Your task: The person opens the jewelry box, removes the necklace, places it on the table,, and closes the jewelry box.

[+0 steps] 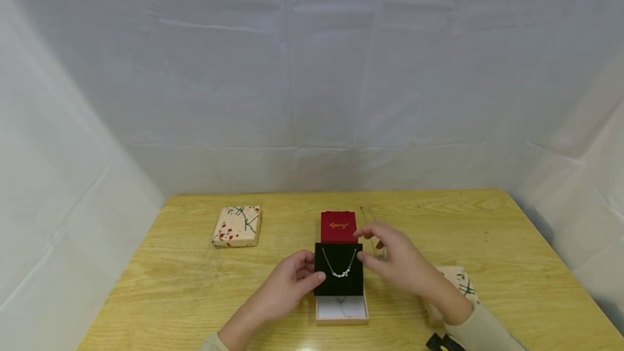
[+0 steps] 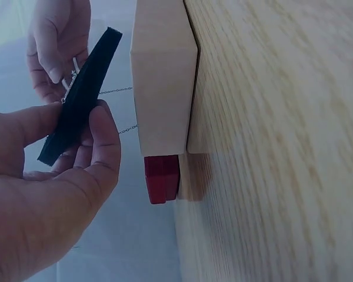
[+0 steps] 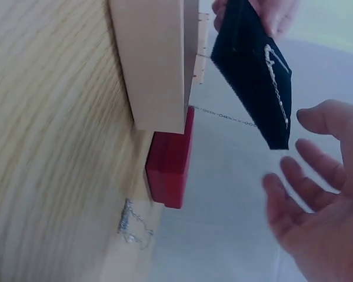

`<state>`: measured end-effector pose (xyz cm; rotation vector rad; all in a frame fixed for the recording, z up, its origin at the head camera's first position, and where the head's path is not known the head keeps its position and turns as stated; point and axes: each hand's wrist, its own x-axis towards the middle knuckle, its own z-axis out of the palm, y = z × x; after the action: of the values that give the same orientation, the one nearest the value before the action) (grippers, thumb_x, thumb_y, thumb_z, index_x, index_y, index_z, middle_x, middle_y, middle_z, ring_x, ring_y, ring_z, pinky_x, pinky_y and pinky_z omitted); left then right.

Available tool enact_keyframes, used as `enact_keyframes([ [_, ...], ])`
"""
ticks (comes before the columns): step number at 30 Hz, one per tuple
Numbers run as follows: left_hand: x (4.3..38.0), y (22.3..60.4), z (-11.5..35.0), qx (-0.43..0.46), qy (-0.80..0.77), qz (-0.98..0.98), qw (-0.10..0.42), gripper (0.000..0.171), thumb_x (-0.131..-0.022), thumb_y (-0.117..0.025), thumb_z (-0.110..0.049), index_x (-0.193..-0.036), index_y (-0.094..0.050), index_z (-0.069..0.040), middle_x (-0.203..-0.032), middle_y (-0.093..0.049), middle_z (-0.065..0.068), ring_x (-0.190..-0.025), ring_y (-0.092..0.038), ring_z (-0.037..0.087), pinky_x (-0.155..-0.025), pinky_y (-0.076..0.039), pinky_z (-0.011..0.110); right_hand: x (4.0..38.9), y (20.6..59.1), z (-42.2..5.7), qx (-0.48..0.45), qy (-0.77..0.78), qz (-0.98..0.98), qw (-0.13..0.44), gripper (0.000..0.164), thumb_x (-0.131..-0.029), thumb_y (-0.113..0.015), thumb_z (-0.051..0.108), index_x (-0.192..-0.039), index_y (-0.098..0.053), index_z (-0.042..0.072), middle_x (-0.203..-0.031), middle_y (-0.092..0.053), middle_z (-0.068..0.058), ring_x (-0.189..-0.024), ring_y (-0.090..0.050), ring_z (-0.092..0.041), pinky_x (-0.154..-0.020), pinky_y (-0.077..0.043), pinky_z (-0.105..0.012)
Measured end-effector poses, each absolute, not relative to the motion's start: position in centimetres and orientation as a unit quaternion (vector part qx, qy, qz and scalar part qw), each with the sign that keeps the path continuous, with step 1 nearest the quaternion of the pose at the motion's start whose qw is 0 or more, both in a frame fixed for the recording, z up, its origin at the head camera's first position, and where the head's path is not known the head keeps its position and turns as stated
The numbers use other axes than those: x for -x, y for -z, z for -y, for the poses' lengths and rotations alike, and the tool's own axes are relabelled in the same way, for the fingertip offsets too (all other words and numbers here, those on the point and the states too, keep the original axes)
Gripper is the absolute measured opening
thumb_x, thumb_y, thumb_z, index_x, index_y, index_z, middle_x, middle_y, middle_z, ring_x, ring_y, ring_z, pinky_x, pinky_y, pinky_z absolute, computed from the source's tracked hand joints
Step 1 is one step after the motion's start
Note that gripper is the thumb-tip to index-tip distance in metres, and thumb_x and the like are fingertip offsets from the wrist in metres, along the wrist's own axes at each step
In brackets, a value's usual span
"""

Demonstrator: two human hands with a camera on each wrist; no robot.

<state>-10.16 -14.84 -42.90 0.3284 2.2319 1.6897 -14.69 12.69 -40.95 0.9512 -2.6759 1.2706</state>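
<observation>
A dark velvet jewelry pad (image 1: pixel 338 286) carries a silver necklace (image 1: pixel 340 274) draped across its front. My left hand (image 1: pixel 292 279) pinches the pad by its left edge, thumb in front and fingers behind, as the left wrist view shows. My right hand (image 1: pixel 397 259) hovers at the pad's right side, its fingers spread and holding nothing; the right wrist view shows the thumb tip (image 3: pixel 309 120) close to the pad's edge. Chain ends hang from behind the pad down into the open box base (image 1: pixel 341 321), which has a white inside.
Behind the pad lies a red box (image 1: pixel 338 226) with gold lettering. Beside it another silver chain (image 1: pixel 371 215) rests on the wooden table (image 1: pixel 185 286). A floral box (image 1: pixel 237 226) sits at the far left; a floral lid (image 1: pixel 458 280) is partly hidden under the right forearm.
</observation>
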Motion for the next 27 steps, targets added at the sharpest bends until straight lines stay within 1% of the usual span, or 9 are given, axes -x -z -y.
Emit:
enact_keyframes([
  [2, 10.2, 42.9, 14.8, -0.115, -0.595, -0.779, 0.161, 0.038, -0.105, -0.069, -0.021, -0.131, -0.059, 0.005, -0.111, -0.066, 0.010, -0.103, -0.068, 0.024, -0.085, -0.060, 0.028, 14.5, 40.9, -12.4, -0.340, -0.355, 0.868, 0.071, 0.034, -0.092, -0.084, 0.014, -0.122, -0.070, 0.017, -0.124, -0.064, 0.006, -0.115, -0.059, -0.017, -0.093, -0.058, -0.038],
  [6, 10.3, 42.8, 14.9, -0.115, -0.596, -0.778, 0.166, 0.037, -0.106, -0.068, -0.021, -0.131, -0.059, 0.005, -0.111, -0.067, 0.011, -0.103, -0.068, 0.025, -0.085, -0.060, 0.028, 14.2, 41.2, -11.8, -0.434, -0.251, 0.846, 0.180, 0.031, -0.084, -0.091, 0.020, -0.109, -0.074, 0.015, -0.116, -0.064, 0.004, -0.108, -0.057, -0.016, -0.092, -0.055, -0.039],
  [8, 10.3, 42.8, 14.9, -0.115, -0.596, -0.776, 0.168, 0.037, -0.106, -0.067, -0.021, -0.131, -0.059, 0.005, -0.112, -0.068, 0.011, -0.105, -0.069, 0.026, -0.086, -0.059, 0.028, 14.1, 41.4, -11.5, -0.472, -0.214, 0.830, 0.208, 0.030, -0.082, -0.092, 0.022, -0.106, -0.075, 0.016, -0.113, -0.064, 0.003, -0.103, -0.056, -0.017, -0.086, -0.053, -0.037],
  [10, 10.3, 42.8, 14.9, -0.116, -0.602, -0.771, 0.170, 0.036, -0.107, -0.066, -0.020, -0.131, -0.058, 0.006, -0.115, -0.070, 0.013, -0.107, -0.070, 0.029, -0.088, -0.060, 0.029, 13.9, 41.6, -11.2, -0.494, -0.184, 0.821, 0.218, 0.029, -0.083, -0.092, 0.024, -0.105, -0.075, 0.017, -0.112, -0.064, 0.003, -0.102, -0.056, -0.017, -0.083, -0.051, -0.035],
  [13, 10.3, 42.8, 14.9, -0.121, -0.621, -0.754, 0.177, 0.035, -0.107, -0.064, -0.017, -0.131, -0.056, 0.007, -0.118, -0.073, 0.019, -0.111, -0.071, 0.034, -0.092, -0.060, 0.033, 13.5, 41.7, -10.9, -0.505, -0.152, 0.821, 0.218, 0.027, -0.084, -0.092, 0.025, -0.105, -0.076, 0.019, -0.112, -0.064, 0.005, -0.103, -0.056, -0.016, -0.081, -0.049, -0.033],
  [18, 10.4, 42.9, 14.9, -0.134, -0.661, -0.711, 0.199, 0.033, -0.108, -0.060, -0.010, -0.132, -0.051, 0.011, -0.123, -0.072, 0.026, -0.114, -0.070, 0.039, -0.095, -0.059, 0.037, 13.2, 41.9, -10.7, -0.506, -0.132, 0.822, 0.225, 0.026, -0.083, -0.093, 0.025, -0.102, -0.077, 0.019, -0.109, -0.065, 0.006, -0.103, -0.057, -0.015, -0.083, -0.051, -0.033],
  [21, 10.4, 43.0, 15.0, -0.139, -0.676, -0.693, 0.209, 0.034, -0.109, -0.058, -0.009, -0.133, -0.048, 0.012, -0.127, -0.070, 0.028, -0.115, -0.070, 0.037, -0.095, -0.059, 0.035, 13.2, 42.0, -10.6, -0.510, -0.133, 0.816, 0.236, 0.026, -0.082, -0.094, 0.024, -0.100, -0.077, 0.018, -0.106, -0.065, 0.006, -0.102, -0.057, -0.015, -0.083, -0.052, -0.033],
  [27, 10.3, 42.8, 15.0, -0.130, -0.687, -0.680, 0.221, 0.035, -0.109, -0.058, -0.010, -0.136, -0.047, 0.011, -0.127, -0.071, 0.023, -0.110, -0.072, 0.024, -0.092, -0.058, 0.028, 13.2, 42.2, -10.3, -0.514, -0.141, 0.807, 0.253, 0.026, -0.079, -0.096, 0.021, -0.097, -0.077, 0.018, -0.102, -0.067, 0.006, -0.098, -0.058, -0.015, -0.080, -0.051, -0.032],
])
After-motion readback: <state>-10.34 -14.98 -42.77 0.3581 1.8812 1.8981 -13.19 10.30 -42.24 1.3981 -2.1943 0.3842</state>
